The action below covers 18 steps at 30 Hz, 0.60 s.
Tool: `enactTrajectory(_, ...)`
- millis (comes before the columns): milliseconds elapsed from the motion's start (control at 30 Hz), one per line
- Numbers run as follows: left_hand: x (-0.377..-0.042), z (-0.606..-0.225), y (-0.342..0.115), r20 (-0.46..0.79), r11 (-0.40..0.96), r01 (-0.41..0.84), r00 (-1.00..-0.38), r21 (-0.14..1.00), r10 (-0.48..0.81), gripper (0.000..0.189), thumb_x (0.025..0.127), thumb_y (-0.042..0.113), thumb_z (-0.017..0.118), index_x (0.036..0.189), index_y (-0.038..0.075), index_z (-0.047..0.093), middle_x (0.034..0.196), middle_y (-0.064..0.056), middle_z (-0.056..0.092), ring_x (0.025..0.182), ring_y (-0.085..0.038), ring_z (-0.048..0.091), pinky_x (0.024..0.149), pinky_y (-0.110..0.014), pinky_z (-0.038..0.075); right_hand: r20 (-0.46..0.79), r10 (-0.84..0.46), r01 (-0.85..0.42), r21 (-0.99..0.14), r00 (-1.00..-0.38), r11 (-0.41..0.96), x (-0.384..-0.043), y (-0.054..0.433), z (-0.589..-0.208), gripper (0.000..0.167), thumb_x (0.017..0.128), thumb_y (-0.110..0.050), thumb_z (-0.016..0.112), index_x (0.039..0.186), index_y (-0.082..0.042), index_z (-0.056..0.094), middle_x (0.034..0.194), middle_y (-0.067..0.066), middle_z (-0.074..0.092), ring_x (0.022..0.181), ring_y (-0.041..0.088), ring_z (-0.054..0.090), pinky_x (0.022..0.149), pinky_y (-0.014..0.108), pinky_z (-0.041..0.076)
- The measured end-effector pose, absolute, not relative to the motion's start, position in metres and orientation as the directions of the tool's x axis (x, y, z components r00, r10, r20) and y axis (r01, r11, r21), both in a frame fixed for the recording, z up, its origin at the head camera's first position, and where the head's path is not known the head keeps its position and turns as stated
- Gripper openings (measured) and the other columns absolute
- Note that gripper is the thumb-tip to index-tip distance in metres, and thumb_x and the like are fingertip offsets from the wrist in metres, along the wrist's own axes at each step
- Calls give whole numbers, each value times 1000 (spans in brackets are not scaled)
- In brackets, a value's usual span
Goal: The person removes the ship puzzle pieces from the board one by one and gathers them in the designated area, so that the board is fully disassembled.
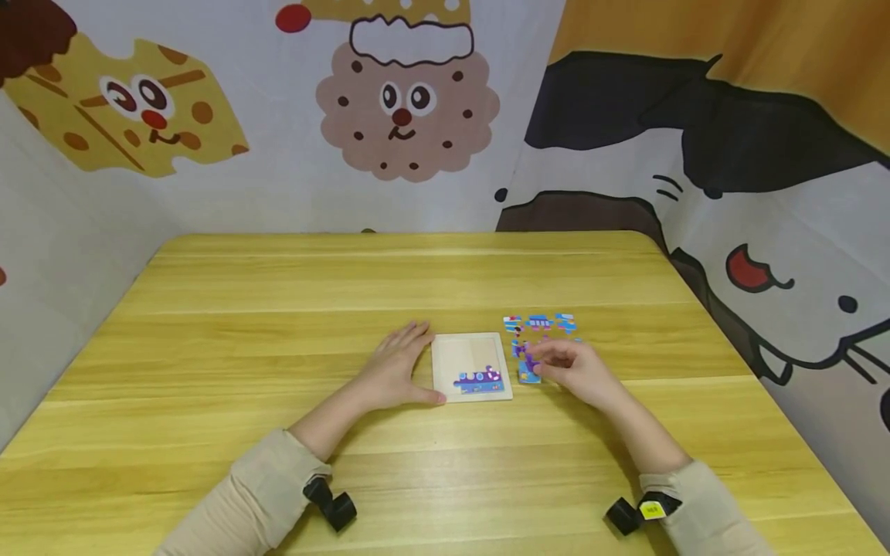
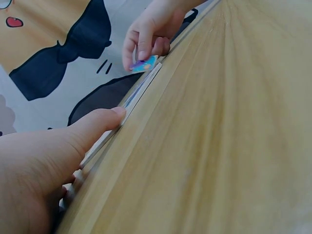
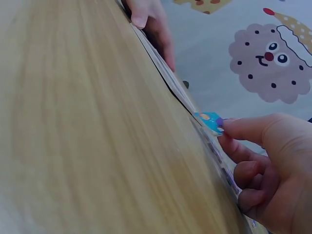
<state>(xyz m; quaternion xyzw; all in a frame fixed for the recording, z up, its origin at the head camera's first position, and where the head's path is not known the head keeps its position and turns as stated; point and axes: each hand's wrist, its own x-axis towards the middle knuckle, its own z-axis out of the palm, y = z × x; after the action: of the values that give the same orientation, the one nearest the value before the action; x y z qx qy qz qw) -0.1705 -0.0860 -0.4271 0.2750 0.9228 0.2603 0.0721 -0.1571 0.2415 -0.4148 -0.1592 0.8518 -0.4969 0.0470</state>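
Observation:
A square, pale wooden puzzle tray (image 1: 452, 351) lies flat on the table. Joined blue and purple pieces (image 1: 480, 381) fill part of its lower right. My left hand (image 1: 399, 367) rests at the tray's left side with fingers spread, the thumb touching its near edge. Just right of the tray, my right hand (image 1: 573, 371) pinches a blue and purple puzzle piece (image 3: 208, 122) between thumb and index finger. That piece is tilted and raised off the table, as the left wrist view shows too. Its other fingers are curled in.
Several loose puzzle pieces (image 1: 539, 321) are spread on the table to the right of the tray, partly behind the right hand. The wooden table (image 1: 292, 286) reaches back to a cartoon-printed curtain (image 1: 264, 193).

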Motion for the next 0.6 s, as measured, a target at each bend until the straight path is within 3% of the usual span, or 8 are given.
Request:
enactTrajectory(267, -170, -428, -86, 13, 715, 471, -840, 516, 543, 109, 70, 62, 74, 150, 3, 29, 158, -11, 15, 144, -27, 6, 114, -49, 5, 75, -341, -249, -827, -937, 504, -157, 242, -417, 20, 84, -7, 73, 104, -3, 71, 86, 5, 68, 74, 17, 61, 61, 25, 49)
enactTrajectory(600, -170, -428, -86, 20, 711, 471, -840, 522, 542, 109, 70, 63, 75, 149, 3, 29, 158, -11, 15, 144, -28, 7, 114, -49, 6, 101, -332, -302, -711, -938, 635, -157, 240, -420, 17, 84, -14, 74, 101, -10, 74, 82, -4, 67, 72, 14, 58, 61, 27, 48)
